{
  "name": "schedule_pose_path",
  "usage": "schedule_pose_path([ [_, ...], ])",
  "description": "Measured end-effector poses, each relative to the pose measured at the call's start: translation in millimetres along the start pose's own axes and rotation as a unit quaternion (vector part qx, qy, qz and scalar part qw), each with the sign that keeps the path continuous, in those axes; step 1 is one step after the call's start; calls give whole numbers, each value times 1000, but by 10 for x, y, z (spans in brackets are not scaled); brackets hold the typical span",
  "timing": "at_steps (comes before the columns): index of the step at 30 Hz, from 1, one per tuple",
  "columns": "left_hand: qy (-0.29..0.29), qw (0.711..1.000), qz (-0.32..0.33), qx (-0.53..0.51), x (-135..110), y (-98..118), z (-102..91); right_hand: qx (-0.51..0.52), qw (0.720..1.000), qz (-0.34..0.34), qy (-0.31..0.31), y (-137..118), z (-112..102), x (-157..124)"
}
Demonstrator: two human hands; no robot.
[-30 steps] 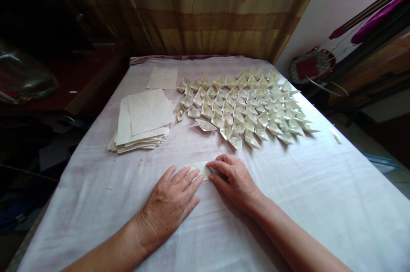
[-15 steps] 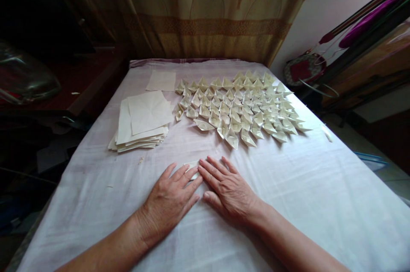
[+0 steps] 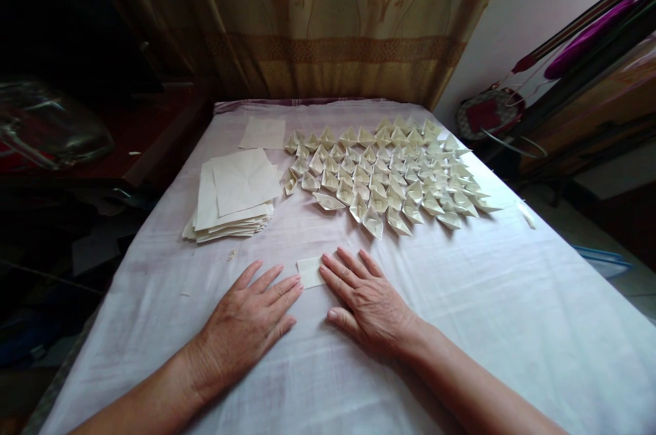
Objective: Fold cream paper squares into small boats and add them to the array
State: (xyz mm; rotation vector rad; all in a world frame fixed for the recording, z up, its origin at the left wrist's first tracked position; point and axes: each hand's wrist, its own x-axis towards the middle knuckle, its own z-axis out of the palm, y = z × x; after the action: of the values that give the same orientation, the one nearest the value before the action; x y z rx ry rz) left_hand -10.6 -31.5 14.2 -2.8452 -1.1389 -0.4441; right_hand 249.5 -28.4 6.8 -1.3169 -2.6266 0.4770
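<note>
Both forearms reach forward, the left hand point(image 3: 244, 321) and right hand point(image 3: 370, 300) lying palm-down, flat, fingers spread and extended, slightly apart

Folded paper boats point(image 3: 389, 179) in rows beside a stack of square sheets point(image 3: 233, 196); patterned curtain point(image 3: 328, 18) behind the cloth-covered table point(image 3: 512, 298).

I see the folded paper point(image 3: 310, 272) on the table point(image 3: 512, 298), between the left hand point(image 3: 246, 322) and the right hand point(image 3: 366, 302), both lying flat. Behind them, the stack of sheets point(image 3: 233, 196) sits left and the paper boats point(image 3: 389, 172) sit right. A single sheet point(image 3: 263, 133) lies behind the stack. The curtain point(image 3: 328, 18) hangs behind the table.
</note>
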Motion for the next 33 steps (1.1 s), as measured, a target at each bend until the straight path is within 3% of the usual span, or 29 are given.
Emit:
schedule_pose_path([
  [12, -19, 999, 19, 21, 161, 71, -82, -18, 1000, 6, 13, 0, 23, -35],
  [18, -33, 999, -7, -42, 302, 23, -145, -26, 998, 30, 52, 24, 32, -48],
  [21, -55, 996, -42, -51, 419, 20, -130, -23, 994, 73, 80, 35, 18, 5],
  [24, -31, 995, -86, -36, 479, 26, -42, -9, 990, 89, 108, 50, 16, 71],
  [29, 6, 994, -102, -37, 490, -11, 92, 44, 976, 53, 208, 110, 92, 157],
  [33, 48, 995, -79, -41, 530, -48, 81, 68, 953, 18, 294, 118, 102, 176],
])
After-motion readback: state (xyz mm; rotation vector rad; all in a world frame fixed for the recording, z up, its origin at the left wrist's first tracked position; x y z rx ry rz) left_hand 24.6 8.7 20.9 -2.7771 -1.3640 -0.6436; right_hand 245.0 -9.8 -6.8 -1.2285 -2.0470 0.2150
